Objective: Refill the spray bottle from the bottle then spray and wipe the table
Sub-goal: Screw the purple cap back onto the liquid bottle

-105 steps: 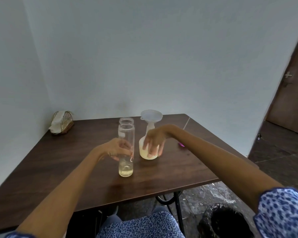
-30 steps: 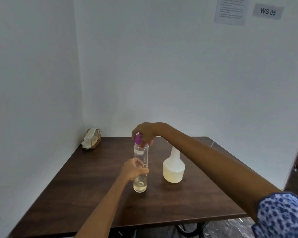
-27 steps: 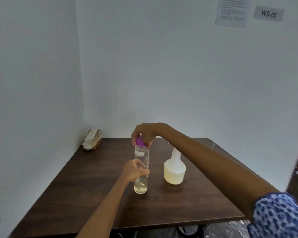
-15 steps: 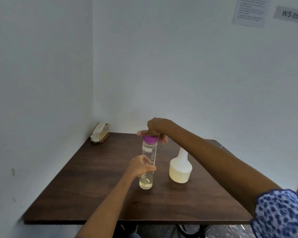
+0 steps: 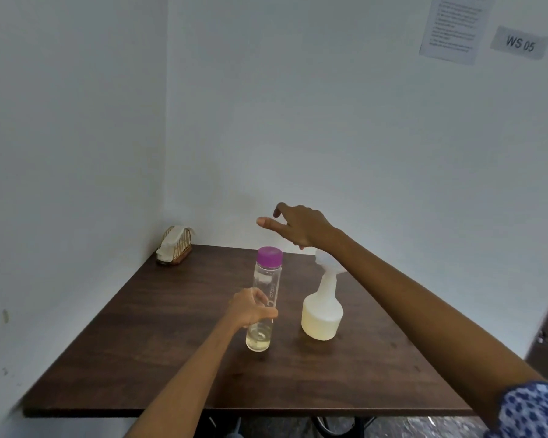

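Dark table [image 5: 171, 358], left hand [image 5: 250, 311] grip curled round bottle [image 5: 264, 298], right hand [image 5: 298, 227] spread above cap [image 5: 269, 255]

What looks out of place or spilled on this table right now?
Nothing looks spilled. One thing stands out: the white spray bottle stands with no spray head on its neck. The clear bottle stands upright, purple cap on, held by the left hand.

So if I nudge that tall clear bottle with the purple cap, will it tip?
Probably easily: the tall clear bottle with the purple cap is narrow and nearly empty, so likely light. The left hand gripping it low should steady it.
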